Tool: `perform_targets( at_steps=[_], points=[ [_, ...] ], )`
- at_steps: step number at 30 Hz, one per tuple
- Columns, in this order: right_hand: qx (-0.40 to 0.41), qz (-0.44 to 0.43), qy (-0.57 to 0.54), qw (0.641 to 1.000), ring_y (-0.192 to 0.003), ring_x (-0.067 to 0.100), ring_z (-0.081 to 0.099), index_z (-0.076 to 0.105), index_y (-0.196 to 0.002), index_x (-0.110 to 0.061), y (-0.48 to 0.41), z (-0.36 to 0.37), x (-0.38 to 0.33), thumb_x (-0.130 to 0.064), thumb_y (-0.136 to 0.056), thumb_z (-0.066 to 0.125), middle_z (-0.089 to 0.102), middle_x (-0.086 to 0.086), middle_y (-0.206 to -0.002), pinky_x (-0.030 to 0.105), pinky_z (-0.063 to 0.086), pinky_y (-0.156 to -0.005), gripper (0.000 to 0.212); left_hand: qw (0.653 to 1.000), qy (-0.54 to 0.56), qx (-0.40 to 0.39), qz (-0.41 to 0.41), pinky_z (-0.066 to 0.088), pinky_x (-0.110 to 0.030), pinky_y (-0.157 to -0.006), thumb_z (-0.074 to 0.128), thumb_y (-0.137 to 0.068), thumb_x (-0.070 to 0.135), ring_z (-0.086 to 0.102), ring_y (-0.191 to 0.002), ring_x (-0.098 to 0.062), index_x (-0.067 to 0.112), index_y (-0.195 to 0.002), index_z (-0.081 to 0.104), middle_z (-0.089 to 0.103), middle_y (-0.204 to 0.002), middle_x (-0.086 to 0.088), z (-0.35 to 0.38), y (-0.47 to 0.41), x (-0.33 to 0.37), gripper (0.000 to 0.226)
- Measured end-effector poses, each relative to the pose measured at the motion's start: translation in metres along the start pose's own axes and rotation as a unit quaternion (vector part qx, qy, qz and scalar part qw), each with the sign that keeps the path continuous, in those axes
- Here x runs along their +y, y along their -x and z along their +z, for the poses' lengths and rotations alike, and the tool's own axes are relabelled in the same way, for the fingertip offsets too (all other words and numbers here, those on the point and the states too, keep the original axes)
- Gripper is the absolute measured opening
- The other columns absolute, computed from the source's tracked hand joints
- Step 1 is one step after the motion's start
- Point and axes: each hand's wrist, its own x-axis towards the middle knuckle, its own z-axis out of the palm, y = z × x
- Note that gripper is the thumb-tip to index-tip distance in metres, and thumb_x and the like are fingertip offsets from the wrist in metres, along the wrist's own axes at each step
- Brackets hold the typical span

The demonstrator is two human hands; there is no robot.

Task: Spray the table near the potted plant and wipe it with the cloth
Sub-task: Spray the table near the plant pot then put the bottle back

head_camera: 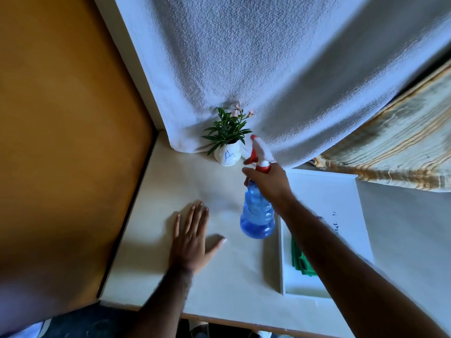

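Observation:
My right hand grips the neck of a blue spray bottle with a red-and-white trigger head, held tilted above the pale table, its nozzle pointing toward the potted plant. The plant is small, with green leaves and pink flowers, in a white pot at the back of the table. My left hand lies flat on the table, fingers spread, to the left of the bottle. A folded green cloth lies in a white tray on the right, partly hidden by my right forearm.
A white textured sheet hangs behind the plant and touches the table. An orange-brown wall runs along the table's left edge. Striped fabric lies at the back right. The table's front edge is close to me.

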Motion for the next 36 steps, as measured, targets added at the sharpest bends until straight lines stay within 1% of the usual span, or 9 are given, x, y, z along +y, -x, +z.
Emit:
perform_targets(
  at_steps=[5,12,16,21,23,27,29,33,36],
  points=[
    [0.078,-0.090,-0.106,0.987,-0.061,0.017,0.068,0.076,-0.100,-0.019,0.003,-0.066,-0.012,-0.016,-0.080,0.077,0.075,0.000,-0.066,0.033,0.057,-0.068,0.021,1.000,-0.004,0.007,0.008,0.036,-0.063,-0.124,0.044,-0.093,0.080,0.036,-0.159,-0.029,0.012,-0.162,0.040,0.037,-0.172,-0.009,0.001,0.000,0.002,0.097],
    [0.200,-0.161,-0.063,0.964,-0.072,0.011,0.076,0.074,-0.104,-0.031,-0.008,-0.117,0.010,-0.027,-0.084,0.078,0.078,-0.007,-0.074,0.027,0.060,-0.074,0.020,1.000,-0.007,-0.003,0.006,0.033,-0.062,-0.126,0.046,-0.091,0.081,0.034,-0.159,-0.025,0.013,-0.163,0.038,0.036,-0.173,-0.009,0.003,0.000,0.001,0.100],
    [0.197,-0.189,-0.039,0.961,-0.081,0.031,0.076,0.069,-0.104,-0.036,-0.014,-0.125,0.025,-0.025,-0.088,0.080,0.073,-0.009,-0.078,0.037,0.060,-0.082,0.023,1.000,-0.013,0.003,0.011,0.027,-0.060,-0.128,0.044,-0.091,0.081,0.035,-0.159,-0.025,0.013,-0.164,0.037,0.035,-0.173,-0.008,0.007,-0.001,-0.001,0.099],
    [0.188,-0.199,-0.027,0.961,-0.074,0.006,0.071,0.070,-0.108,-0.029,-0.016,-0.128,0.047,-0.026,-0.086,0.082,0.074,-0.021,-0.080,0.019,0.055,-0.074,0.025,1.000,-0.014,-0.002,0.010,0.028,-0.061,-0.128,0.041,-0.093,0.081,0.033,-0.160,-0.025,0.013,-0.165,0.034,0.034,-0.174,-0.007,0.008,-0.001,0.002,0.099],
    [0.183,-0.196,-0.016,0.963,-0.079,0.001,0.071,0.072,-0.107,-0.022,-0.016,-0.128,0.054,-0.029,-0.083,0.084,0.075,-0.021,-0.089,0.024,0.057,-0.077,0.028,1.000,-0.013,0.002,0.009,0.028,-0.061,-0.128,0.040,-0.093,0.081,0.034,-0.159,-0.025,0.013,-0.165,0.035,0.035,-0.173,-0.007,0.007,-0.001,0.001,0.099],
    [0.169,-0.185,-0.002,0.968,-0.081,0.008,0.072,0.069,-0.111,-0.025,-0.021,-0.126,0.058,-0.030,-0.079,0.089,0.077,0.001,-0.095,0.033,0.060,-0.084,0.038,1.000,-0.017,0.004,0.011,0.028,-0.060,-0.128,0.044,-0.092,0.079,0.036,-0.159,-0.026,0.012,-0.164,0.036,0.036,-0.173,-0.008,0.003,-0.001,0.001,0.099],
    [0.158,-0.171,0.001,0.973,-0.093,0.012,0.074,0.071,-0.106,-0.020,-0.022,-0.127,0.060,-0.034,-0.074,0.091,0.077,0.001,-0.110,0.041,0.059,-0.092,0.040,1.000,-0.018,0.002,0.012,0.027,-0.059,-0.128,0.045,-0.091,0.079,0.036,-0.158,-0.026,0.012,-0.163,0.037,0.037,-0.172,-0.008,0.003,-0.001,0.002,0.099],
    [0.157,-0.135,0.012,0.978,-0.111,0.017,0.067,0.059,-0.124,-0.027,-0.003,-0.133,0.072,-0.053,-0.062,0.094,0.070,-0.003,-0.119,0.039,0.054,-0.101,0.076,1.000,-0.019,-0.005,0.010,0.027,-0.060,-0.128,0.044,-0.090,0.079,0.035,-0.159,-0.025,0.012,-0.164,0.036,0.034,-0.173,-0.008,0.003,0.000,0.001,0.100],
    [0.220,-0.129,0.045,0.966,-0.109,0.019,0.062,0.051,-0.120,-0.027,0.042,-0.133,0.107,-0.061,-0.065,0.088,0.061,0.001,-0.117,0.044,0.052,-0.100,0.075,1.000,-0.016,-0.008,0.008,0.028,-0.061,-0.127,0.045,-0.089,0.079,0.034,-0.159,-0.024,0.012,-0.163,0.037,0.032,-0.174,-0.008,0.005,0.000,0.001,0.100]
  ],
)
